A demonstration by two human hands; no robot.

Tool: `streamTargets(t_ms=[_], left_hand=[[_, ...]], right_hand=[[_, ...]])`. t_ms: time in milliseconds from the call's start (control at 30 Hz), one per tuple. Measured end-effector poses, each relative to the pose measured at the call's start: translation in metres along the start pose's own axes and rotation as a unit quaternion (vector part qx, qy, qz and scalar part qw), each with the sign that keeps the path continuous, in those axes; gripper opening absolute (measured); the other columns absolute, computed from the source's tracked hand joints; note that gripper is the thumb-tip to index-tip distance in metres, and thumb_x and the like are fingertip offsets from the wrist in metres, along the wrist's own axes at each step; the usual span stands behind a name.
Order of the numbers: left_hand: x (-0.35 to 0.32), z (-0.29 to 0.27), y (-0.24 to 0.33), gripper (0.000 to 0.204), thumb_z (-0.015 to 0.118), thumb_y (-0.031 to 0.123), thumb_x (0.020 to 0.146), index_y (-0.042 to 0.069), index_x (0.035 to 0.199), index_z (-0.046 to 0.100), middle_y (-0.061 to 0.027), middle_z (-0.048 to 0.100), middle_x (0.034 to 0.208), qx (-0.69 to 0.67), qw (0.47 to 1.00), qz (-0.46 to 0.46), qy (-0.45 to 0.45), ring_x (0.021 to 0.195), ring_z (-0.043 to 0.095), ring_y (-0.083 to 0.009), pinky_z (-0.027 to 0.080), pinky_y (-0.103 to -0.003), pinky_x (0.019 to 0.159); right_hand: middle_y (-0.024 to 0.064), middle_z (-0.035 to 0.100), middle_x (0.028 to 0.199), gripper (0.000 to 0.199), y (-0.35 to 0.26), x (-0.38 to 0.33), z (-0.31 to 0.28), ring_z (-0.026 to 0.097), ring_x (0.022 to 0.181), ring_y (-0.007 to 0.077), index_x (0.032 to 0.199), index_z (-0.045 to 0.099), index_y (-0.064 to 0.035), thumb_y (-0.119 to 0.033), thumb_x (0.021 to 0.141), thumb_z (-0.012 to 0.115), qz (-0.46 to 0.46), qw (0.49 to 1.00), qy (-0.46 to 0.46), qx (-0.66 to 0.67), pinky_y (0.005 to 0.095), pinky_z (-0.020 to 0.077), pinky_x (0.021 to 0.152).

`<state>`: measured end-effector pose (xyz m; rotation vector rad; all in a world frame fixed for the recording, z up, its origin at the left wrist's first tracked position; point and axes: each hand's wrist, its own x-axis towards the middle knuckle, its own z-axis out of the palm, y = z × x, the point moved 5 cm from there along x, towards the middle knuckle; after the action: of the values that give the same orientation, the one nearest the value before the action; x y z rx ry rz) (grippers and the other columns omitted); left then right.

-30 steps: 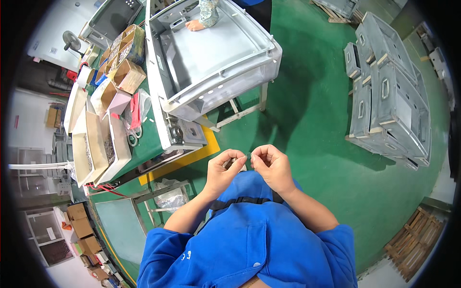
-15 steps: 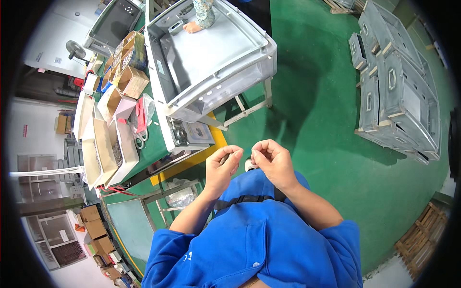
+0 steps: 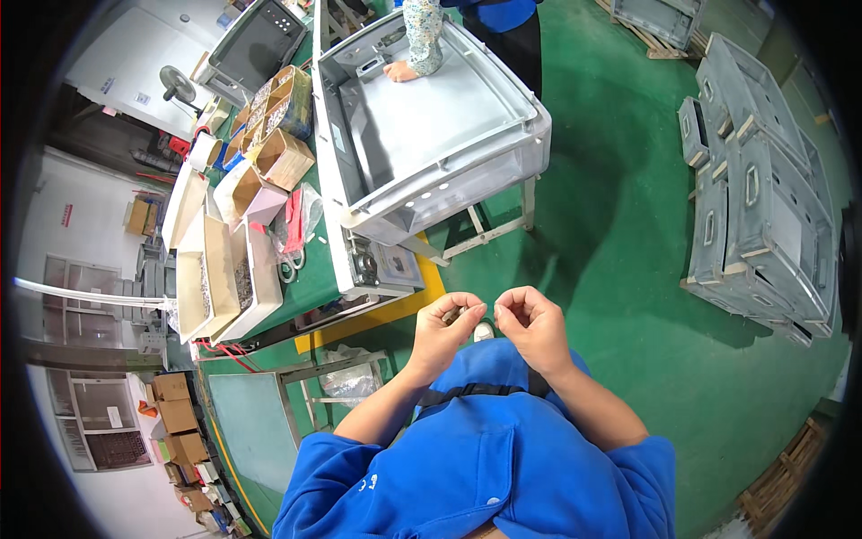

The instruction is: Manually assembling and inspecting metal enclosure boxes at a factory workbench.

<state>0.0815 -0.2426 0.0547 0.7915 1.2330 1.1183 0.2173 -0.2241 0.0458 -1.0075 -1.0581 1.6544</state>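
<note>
- The left hand (image 3: 446,331) is curled in front of the blue work jacket (image 3: 485,449), its fingers (image 3: 462,305) pinched narrow on a small dark part (image 3: 455,314), too small to tell what it is.
- The right hand (image 3: 532,325) sits just beside it, fingertips (image 3: 505,314) bent in tight toward the left hand's; whether they hold anything I cannot tell. The two sets of fingertips are near each other but not touching.
- Below the gap between the fingers, a white shoe tip (image 3: 484,331) shows against the green floor (image 3: 611,225).
- A black strap (image 3: 467,392) crosses the jacket just under both wrists.
- Left of the left fingers and a little beyond them, a yellow floor stripe (image 3: 377,316) runs under the edge of a green workbench (image 3: 310,278).
- On that bench, up and left of the fingers, lie open cardboard boxes (image 3: 229,274) of small parts, with more boxes (image 3: 278,157) further along.
- Straight beyond the fingers stands a large grey moulded housing (image 3: 431,126) on a metal frame (image 3: 485,235).
- At the housing's far end another person's hand (image 3: 400,72), in a patterned sleeve (image 3: 422,31), rests on it.
- Well apart to the right of the right fingers, grey housings are stacked (image 3: 763,198) on the floor.
- Down and left of the fingers, near the picture's edge, brown cartons (image 3: 175,409) are piled.
</note>
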Motion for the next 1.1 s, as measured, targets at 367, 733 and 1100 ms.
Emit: streamTargets(t_ms=[367,733,1100], left_hand=[[-0.011,0.0,-0.001,0.005,0.059,0.005,0.081,0.0,0.082,0.058,0.0056,0.052,0.07,0.063,0.996,0.06,-0.007,0.059,0.041,0.0012,0.031,-0.014,0.05],[-0.008,-0.012,0.007,0.005,0.058,0.006,0.082,0.003,0.086,0.057,0.0063,0.043,0.06,-0.146,0.989,0.036,0.012,0.047,0.031,-0.0011,0.022,-0.017,0.042],[-0.005,-0.008,0.011,0.006,0.056,0.013,0.083,0.01,0.081,0.053,0.0077,0.039,0.059,-0.209,0.978,-0.018,0.001,0.045,0.027,-0.0009,0.02,-0.017,0.041]], right_hand=[[-0.0025,0.055,0.069,0.004,0.004,-0.006,0.002,0.048,0.059,0.0016,0.08,0.055,-0.0023,-0.005,0.08,0.058,0.012,1.0,0.005,0.023,0.0163,0.0406,0.053],[0.0011,0.055,0.073,0.004,0.002,-0.004,-0.008,0.052,0.065,0.0048,0.083,0.053,-0.0009,-0.005,0.082,0.054,0.001,0.997,0.048,0.055,0.0175,0.0431,0.059],[0.0038,0.059,0.083,0.01,-0.008,0.002,0.016,0.055,0.076,0.008,0.092,0.057,-0.0007,-0.005,0.083,0.055,-0.055,0.998,0.002,0.043,0.0206,0.0457,0.067]])
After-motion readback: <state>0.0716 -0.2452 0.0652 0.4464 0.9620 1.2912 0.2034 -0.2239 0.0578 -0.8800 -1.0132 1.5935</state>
